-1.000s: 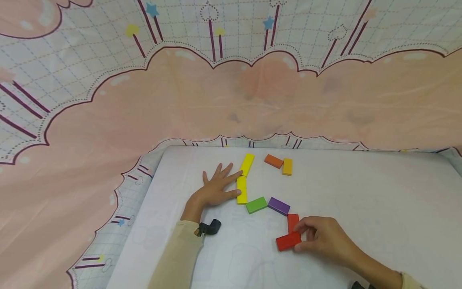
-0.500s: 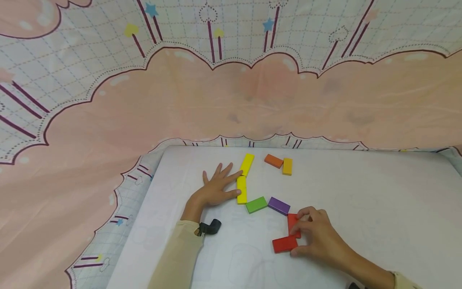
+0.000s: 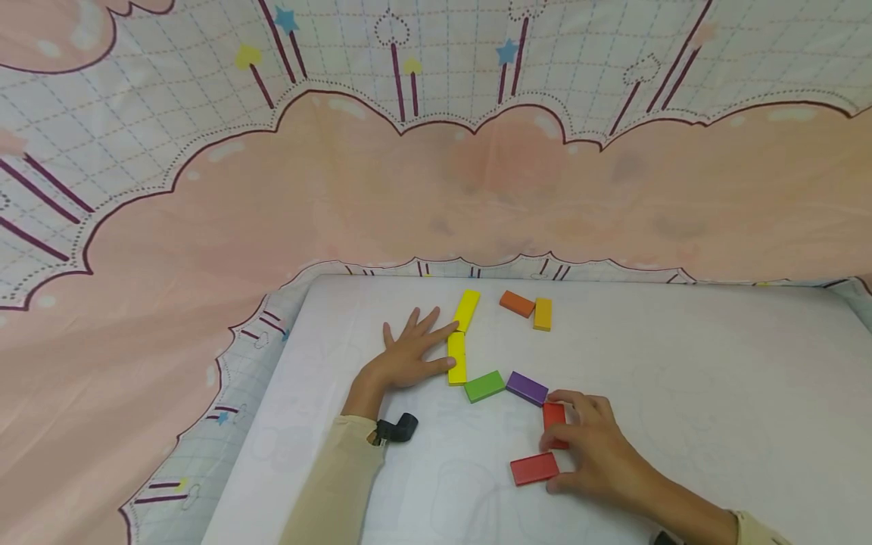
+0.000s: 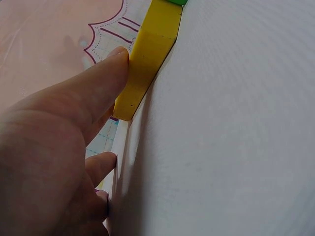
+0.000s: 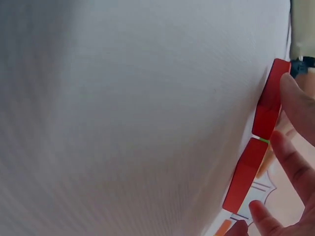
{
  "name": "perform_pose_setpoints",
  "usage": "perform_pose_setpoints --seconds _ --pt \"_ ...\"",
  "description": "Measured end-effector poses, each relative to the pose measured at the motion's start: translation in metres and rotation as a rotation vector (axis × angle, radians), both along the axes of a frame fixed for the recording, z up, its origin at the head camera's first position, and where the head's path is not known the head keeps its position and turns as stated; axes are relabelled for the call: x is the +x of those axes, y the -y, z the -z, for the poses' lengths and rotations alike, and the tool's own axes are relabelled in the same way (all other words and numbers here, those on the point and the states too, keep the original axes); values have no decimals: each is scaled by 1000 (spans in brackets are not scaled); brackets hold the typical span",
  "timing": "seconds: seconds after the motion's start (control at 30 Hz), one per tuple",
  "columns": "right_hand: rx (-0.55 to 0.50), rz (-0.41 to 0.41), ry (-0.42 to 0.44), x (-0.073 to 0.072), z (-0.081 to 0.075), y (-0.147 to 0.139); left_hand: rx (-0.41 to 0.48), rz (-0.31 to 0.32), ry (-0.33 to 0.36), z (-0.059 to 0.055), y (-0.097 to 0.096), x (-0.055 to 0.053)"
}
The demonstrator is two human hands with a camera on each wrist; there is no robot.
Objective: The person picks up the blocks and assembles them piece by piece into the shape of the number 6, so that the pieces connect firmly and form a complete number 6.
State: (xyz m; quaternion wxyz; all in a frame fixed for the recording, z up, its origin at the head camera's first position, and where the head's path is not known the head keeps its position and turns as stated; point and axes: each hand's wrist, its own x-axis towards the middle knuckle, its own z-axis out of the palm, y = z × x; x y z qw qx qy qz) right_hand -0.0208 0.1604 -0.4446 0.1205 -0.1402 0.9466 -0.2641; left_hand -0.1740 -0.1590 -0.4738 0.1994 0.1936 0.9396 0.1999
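Note:
My left hand lies with spread fingers beside two yellow blocks, its thumb and index fingertips against them. In the left wrist view the thumb presses the side of a yellow block. My right hand is by two red blocks, fingers spread. Its thumb is at the right end of the lower red block. The index fingertip is near the gap between the blocks, and another fingertip sits at the top of the upper red block. In the right wrist view the thumb touches one red block.
A green block and a purple block bridge the yellow and red blocks in a bent line. An orange block and a golden-yellow block lie farther back. The white table meets a patterned cloth.
My right hand has shifted left with its fingers spreading. The lower red block has slid left and toward me, away from the upper one. My left hand has stayed put.

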Motion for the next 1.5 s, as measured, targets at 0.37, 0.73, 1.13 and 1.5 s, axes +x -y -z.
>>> perform_pose_setpoints --seconds 0.37,0.73,1.13,1.5 --pt "-8 -56 -29 -3 1 0 9 -2 5 0 0 0" --pt "0 -45 -33 -4 3 2 9 7 -2 1 1 0" --pt "23 11 -89 -9 -2 -3 6 13 -2 2 2 0" --pt "-40 -8 -44 0 2 -7 -1 8 0 1 2 1"
